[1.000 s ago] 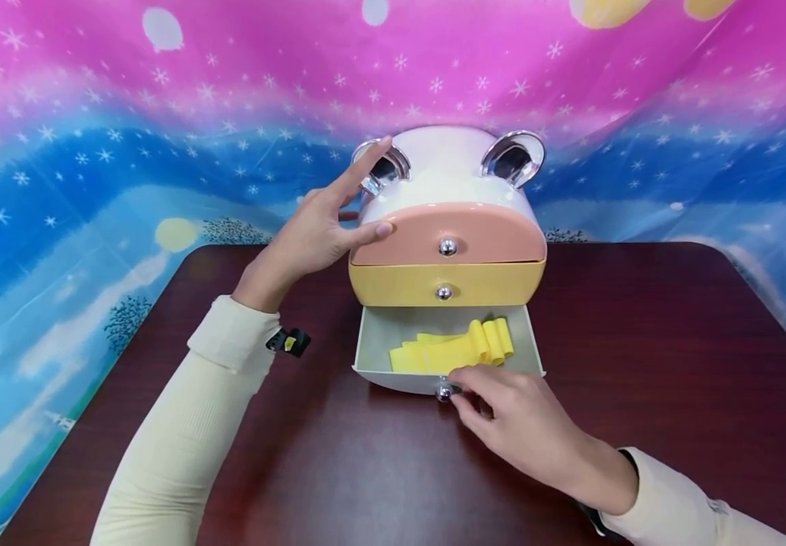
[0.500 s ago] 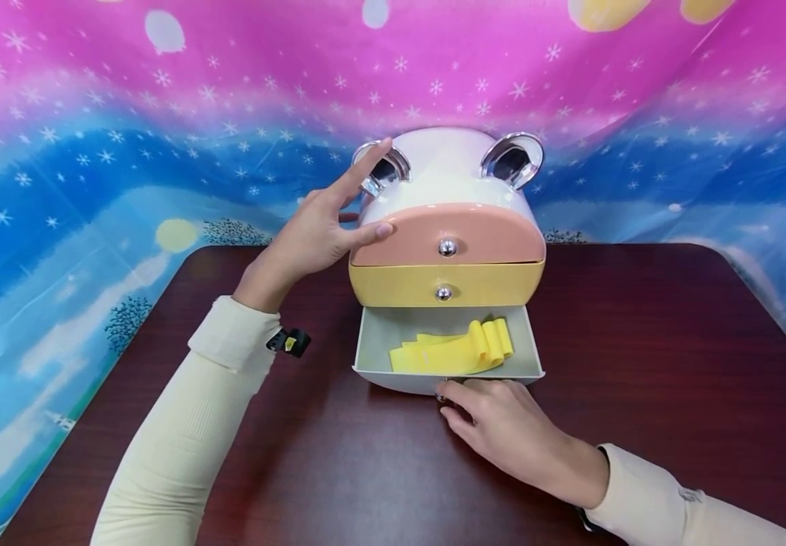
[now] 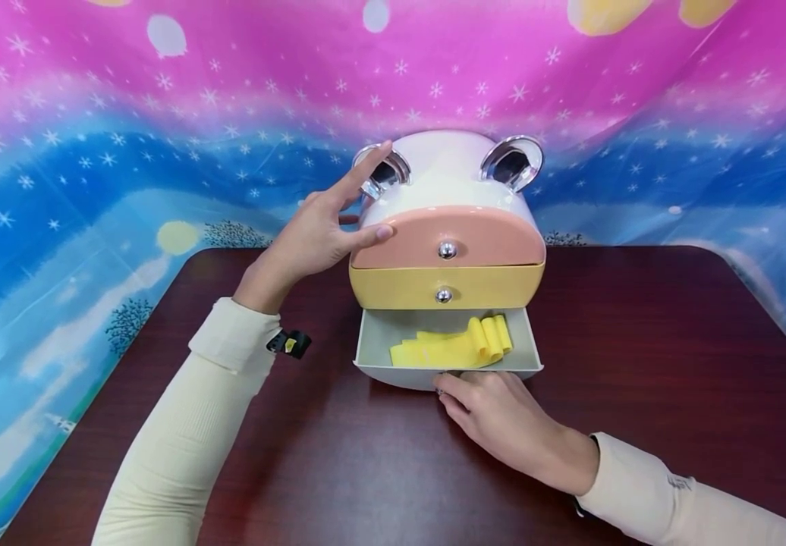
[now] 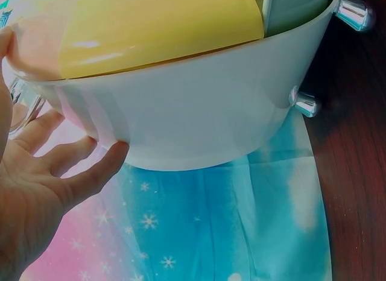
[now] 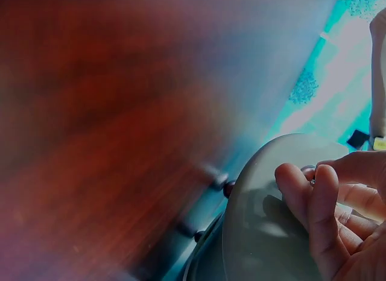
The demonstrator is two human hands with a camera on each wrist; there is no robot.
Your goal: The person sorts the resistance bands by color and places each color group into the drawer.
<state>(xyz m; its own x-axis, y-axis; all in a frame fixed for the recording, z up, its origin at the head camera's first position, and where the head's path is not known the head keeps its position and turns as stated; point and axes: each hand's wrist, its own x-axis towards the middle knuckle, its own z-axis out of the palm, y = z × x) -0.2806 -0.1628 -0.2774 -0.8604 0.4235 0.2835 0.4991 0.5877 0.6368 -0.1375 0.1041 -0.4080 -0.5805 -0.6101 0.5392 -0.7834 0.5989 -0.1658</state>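
A small cabinet [image 3: 444, 171] with a white top and silver ears stands on the table in the head view. Its peach top drawer [image 3: 400, 246] and yellow middle drawer [image 3: 393, 288] are in. The pale grey bottom drawer [image 3: 393, 377] is pulled out, with a yellow ruffled strip [image 3: 444, 351] lying in it. My left hand [image 3: 314, 231] rests spread on the cabinet's left side, thumb on the peach front; its fingertips touch the white side wall [image 4: 187, 118]. My right hand [image 3: 502, 417] pinches the bottom drawer's silver knob [image 5: 309, 172], mostly hidden by the fingers.
The dark wood table [image 3: 338, 470] has rounded back corners. A pink and blue cloth printed with snowflakes [image 3: 229, 91] hangs close behind the cabinet. Silver feet [image 4: 309, 104] stick out from the cabinet in the left wrist view.
My right hand has shifted left, its fingers closing over the knob, and the bottom drawer has slid in slightly. My left hand stays in place on the cabinet.
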